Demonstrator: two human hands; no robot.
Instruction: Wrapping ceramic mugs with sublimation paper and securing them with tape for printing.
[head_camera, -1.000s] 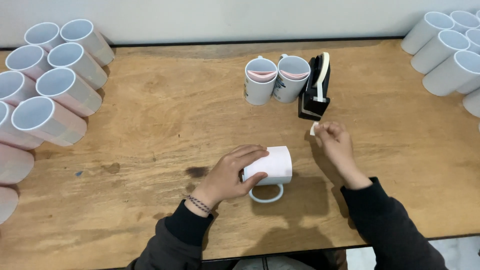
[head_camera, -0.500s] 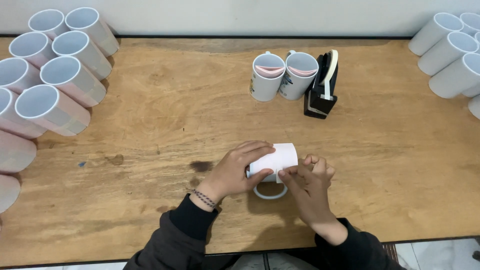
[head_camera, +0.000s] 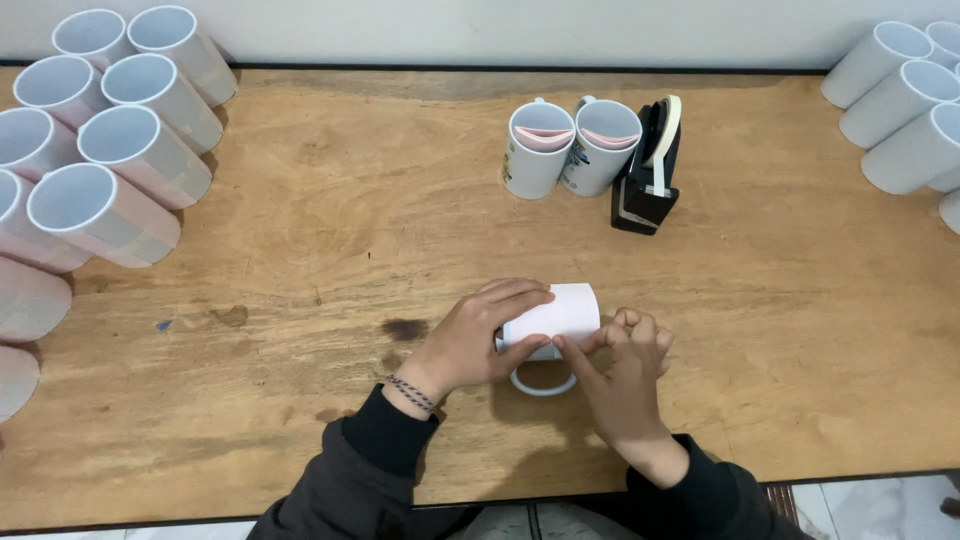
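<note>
A white mug (head_camera: 560, 312) lies on its side on the wooden table (head_camera: 330, 260), wrapped in white paper, its handle (head_camera: 543, 381) pointing toward me. My left hand (head_camera: 480, 335) grips the mug from the left, fingers over its top. My right hand (head_camera: 625, 365) rests against the mug's near side, with thumb and forefinger pressing on the paper. Whether a piece of tape is under the fingers I cannot tell.
Two upright mugs (head_camera: 570, 147) with pink paper inside stand at the back centre, beside a black tape dispenser (head_camera: 650, 170). Several wrapped mugs (head_camera: 100, 150) lie stacked at the left edge. Several plain white mugs (head_camera: 900, 100) lie at the right edge.
My right hand came back from near the tape dispenser to the mug and now presses on its wrapping. My left hand kept its hold on the mug.
</note>
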